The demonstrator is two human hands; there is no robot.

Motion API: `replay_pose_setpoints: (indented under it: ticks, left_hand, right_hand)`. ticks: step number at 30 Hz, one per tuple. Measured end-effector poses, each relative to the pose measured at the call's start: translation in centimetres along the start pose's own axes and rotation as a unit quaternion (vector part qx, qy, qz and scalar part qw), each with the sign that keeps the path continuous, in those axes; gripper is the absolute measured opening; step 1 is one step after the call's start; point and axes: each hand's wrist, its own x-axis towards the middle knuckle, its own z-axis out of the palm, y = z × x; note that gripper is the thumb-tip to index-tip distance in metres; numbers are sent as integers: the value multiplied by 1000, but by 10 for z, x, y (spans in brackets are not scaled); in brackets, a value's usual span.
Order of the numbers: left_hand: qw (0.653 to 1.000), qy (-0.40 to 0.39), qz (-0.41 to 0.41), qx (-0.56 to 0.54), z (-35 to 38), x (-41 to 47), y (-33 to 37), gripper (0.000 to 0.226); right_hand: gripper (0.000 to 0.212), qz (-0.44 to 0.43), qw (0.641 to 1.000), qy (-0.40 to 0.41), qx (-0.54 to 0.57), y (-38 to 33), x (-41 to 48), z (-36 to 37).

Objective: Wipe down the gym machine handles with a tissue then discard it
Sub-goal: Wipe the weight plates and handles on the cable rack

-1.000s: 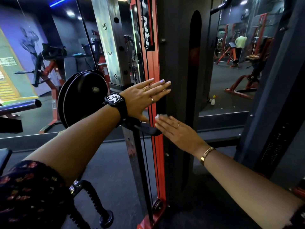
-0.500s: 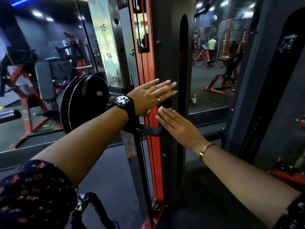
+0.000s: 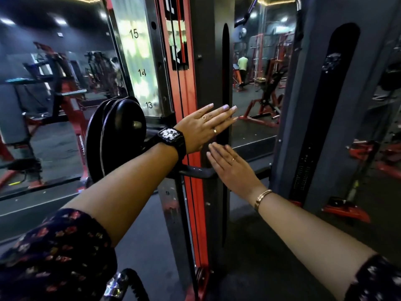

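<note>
My left hand (image 3: 206, 129) lies flat with straight fingers against the dark upright column (image 3: 213, 61) of the cable machine, a watch on its wrist. Just below it, my right hand (image 3: 230, 168) is also flat with fingers extended toward the same column, a gold bracelet on its wrist. A black curved handle bar (image 3: 195, 171) juts out of the machine under my left wrist and runs behind my right palm. No tissue shows in either hand. A chrome-clipped black cable grip (image 3: 130, 281) hangs at the bottom edge.
A red rail (image 3: 184, 101) and a numbered chrome post (image 3: 141, 61) stand left of the column. Black weight plates (image 3: 117, 135) hang at the left. A second dark upright (image 3: 325, 105) rises on the right. Red benches and a person (image 3: 242, 68) stand far back.
The view has swung slightly left and closer. My right hand slid a little up the column toward the left hand; the white scrap at its fingertips is no longer visible.
</note>
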Motion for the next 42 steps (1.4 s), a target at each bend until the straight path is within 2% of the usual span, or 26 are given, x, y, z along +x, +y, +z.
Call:
replay_pose_setpoints:
  ticks: [3, 7, 9, 11, 15, 17, 20, 22, 26, 28, 33, 39, 42]
  left_hand:
    - [1000, 25, 2, -3, 2, -3, 3, 79]
    - [999, 39, 2, -17, 6, -5, 3, 72]
    - [999, 41, 1, -25, 7, -5, 3, 70]
    - [998, 48, 1, -29, 7, -5, 1, 71]
    - [998, 50, -2, -34, 4, -4, 2, 73]
    - [998, 49, -7, -46, 4, -4, 2, 76]
    - [997, 54, -4, -54, 7, -3, 2, 74]
    - [997, 62, 3, -56, 10, -4, 1, 68]
    - [995, 79, 2, -53, 14, -2, 1, 73]
    - [995, 79, -2, -53, 16, -3, 3, 76]
    - [996, 76, -1, -51, 16, -2, 5, 77]
    - [996, 66, 53, -12, 21, -12, 9, 74]
    - [996, 60, 60, -19, 21, -16, 10, 71]
  right_hand:
    - [54, -32, 999, -37, -11, -10, -16, 3]
    - [45, 45, 997, 48, 49, 6, -7, -3]
    - [43, 64, 994, 71, 44, 8, 7, -6]
    - [43, 25, 999, 35, 9, 0, 13, -6]
    - [52, -86, 991, -89, -48, -16, -14, -4]
    - [54, -92, 992, -69, -47, -7, -21, -4]
    - [45, -1, 1000, 23, -1, 10, -3, -1]
    - [41, 26, 999, 46, -2, 10, 13, -1]
    - [51, -66, 994, -76, -37, -17, 4, -2]
    - [51, -92, 988, -111, -45, -24, -13, -6]
    - [55, 29, 998, -44, -35, -11, -5, -6]
    - [53, -57, 986, -140, -74, -34, -9, -23]
    - [50, 25, 991, -106, -74, -23, -2, -20]
